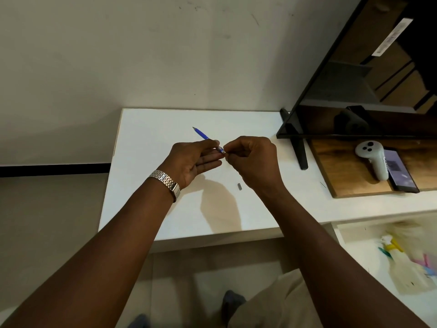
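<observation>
— Holding what, exactly?
— A slim blue pen (pixel 203 134), just above the white table (pixel 151 209). The left hand (pixel 191 162) grips its barrel between thumb and fingers, tip pointing away. The right hand (pixel 254 162), fingers curled, pinches the pale near end.
— Easy to handle?
— Light, stiff and a little slick, I'd judge; best held mid-barrel.
— Anything unclear?
— The right fingertips hide the end piece. A small grey part (pixel 240 186) lies near the right wrist; I cannot identify it.

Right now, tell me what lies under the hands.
Under the left hand and right hand, the white table carries a small grey metal piece. Fingers cover the rear end of the blue pen.
</observation>
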A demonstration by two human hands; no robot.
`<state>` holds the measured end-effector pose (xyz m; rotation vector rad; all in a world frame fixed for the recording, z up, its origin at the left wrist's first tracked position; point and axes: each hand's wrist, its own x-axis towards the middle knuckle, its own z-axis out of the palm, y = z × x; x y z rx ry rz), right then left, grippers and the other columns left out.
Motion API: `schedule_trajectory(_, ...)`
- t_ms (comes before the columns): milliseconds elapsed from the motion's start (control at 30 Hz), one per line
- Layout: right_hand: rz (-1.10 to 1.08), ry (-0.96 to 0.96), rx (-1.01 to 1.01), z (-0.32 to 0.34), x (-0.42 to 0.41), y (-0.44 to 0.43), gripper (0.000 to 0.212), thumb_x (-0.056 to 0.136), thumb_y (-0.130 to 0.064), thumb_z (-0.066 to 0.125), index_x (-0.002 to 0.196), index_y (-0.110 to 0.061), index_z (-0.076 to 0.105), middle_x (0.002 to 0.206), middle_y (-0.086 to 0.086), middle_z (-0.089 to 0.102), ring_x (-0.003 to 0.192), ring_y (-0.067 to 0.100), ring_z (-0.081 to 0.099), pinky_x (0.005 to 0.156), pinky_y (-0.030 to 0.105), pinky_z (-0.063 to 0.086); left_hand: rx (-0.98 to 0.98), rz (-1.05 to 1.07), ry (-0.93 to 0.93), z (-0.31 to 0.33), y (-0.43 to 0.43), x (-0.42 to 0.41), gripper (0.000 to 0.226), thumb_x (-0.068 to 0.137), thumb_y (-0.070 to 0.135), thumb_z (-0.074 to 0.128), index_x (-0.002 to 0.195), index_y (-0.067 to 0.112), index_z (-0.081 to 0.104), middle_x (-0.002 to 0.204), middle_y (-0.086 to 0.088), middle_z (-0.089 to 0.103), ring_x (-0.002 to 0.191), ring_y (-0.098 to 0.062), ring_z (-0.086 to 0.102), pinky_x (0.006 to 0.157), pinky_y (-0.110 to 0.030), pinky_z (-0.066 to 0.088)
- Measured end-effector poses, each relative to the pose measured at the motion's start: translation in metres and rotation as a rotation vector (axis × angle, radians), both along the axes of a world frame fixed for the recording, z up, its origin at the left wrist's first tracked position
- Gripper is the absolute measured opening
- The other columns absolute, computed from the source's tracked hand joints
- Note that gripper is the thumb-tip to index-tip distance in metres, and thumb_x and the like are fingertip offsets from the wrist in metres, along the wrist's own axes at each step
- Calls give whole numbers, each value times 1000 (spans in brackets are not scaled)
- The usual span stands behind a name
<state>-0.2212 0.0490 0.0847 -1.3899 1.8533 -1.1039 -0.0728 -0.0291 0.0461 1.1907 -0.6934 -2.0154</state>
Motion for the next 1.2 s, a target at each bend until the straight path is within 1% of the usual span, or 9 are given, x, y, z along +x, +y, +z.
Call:
schedule_trajectory(100, -9, 16, -29, 1, 0, -1, 10, 85, 4, 76, 86, -5, 79, 76, 6, 78, 67, 21, 75, 55, 26, 56, 1, 0, -3, 0, 0, 1, 13, 86, 5, 79, 95, -4, 75, 86, -19, 81, 83, -27, 81, 62, -33, 64)
schedule_trajectory(167, -14, 10, -33, 0, -1, -1, 5, 84, 2, 78, 86, -3, 78, 78, 10, 80, 69, 24, 75, 55, 28, 57, 4, -1, -5, 1, 0, 1, 13, 86, 5, 79, 95, -4, 76, 86, -19, 81, 82, -27, 81, 61, -33, 64)
schedule_trajectory(233, -21, -1, -33, -2, -1, -1, 6, 84, 1, 80, 86, -3, 76, 78, 9, 80, 68, 24, 75, 52, 29, 56, 2, -1, -6, 1, 0, 1, 12, 86, 5, 79, 94, -4, 76, 86, -19, 81, 81, -27, 82, 61, -33, 64)
schedule_trajectory(333, -19, -36, -47, -4, -1, -2, 12, 84, 3, 79, 88, -6, 72, 79, 5, 79, 69, 18, 75, 49, 17, 52, 0, 1, -6, 2, 0, 1, 11, 87, 6, 78, 94, -3, 76, 85, -18, 81, 80, -26, 81, 61, -33, 65)
schedule_trajectory(400, -17, -64, -62, -4, 0, -1, 17, 84, 4, 78, 89, -9, 69, 80, 4, 79, 69, 17, 75, 50, 16, 52, 4, 6, -6, 2, 0, 1, 12, 87, 6, 78, 95, -3, 76, 84, -18, 81, 79, -25, 81, 61, -33, 65)
schedule_trajectory(600, -44, -56, -92, -6, 2, 0, 19, 83, 3, 79, 91, -7, 65, 79, 2, 79, 69, 18, 76, 57, 30, 60, 7, 7, -1, 3, 1, 1, 13, 87, 5, 78, 96, -4, 75, 84, -18, 81, 79, -25, 81, 61, -33, 64)
schedule_trajectory(900, -47, -6, -160, -12, 5, -1, 19, 82, 6, 76, 89, -5, 63, 80, 4, 78, 73, 19, 75, 64, 33, 61, 11, 16, 16, 4, 0, 1, 14, 86, 4, 78, 97, -5, 75, 83, -18, 81, 80, -25, 81, 63, -34, 65)
schedule_trajectory(1067, -29, -48, -153, -13, 4, -2, 21, 81, 7, 79, 87, -5, 62, 80, 5, 78, 71, 18, 75, 55, 23, 55, -7, -17, -32, 4, 1, 4, 14, 85, 7, 81, 95, -1, 77, 84, -15, 82, 81, -23, 82, 62, -33, 65)
schedule_trajectory(1200, -6, -56, -106, -15, -1, -3, 23, 79, 5, 84, 88, -4, 64, 79, 6, 79, 67, 7, 74, 54, 13, 49, -20, -52, -72, 5, 2, 5, 17, 84, 8, 82, 96, -1, 77, 84, -15, 82, 80, -23, 82, 61, -32, 65)
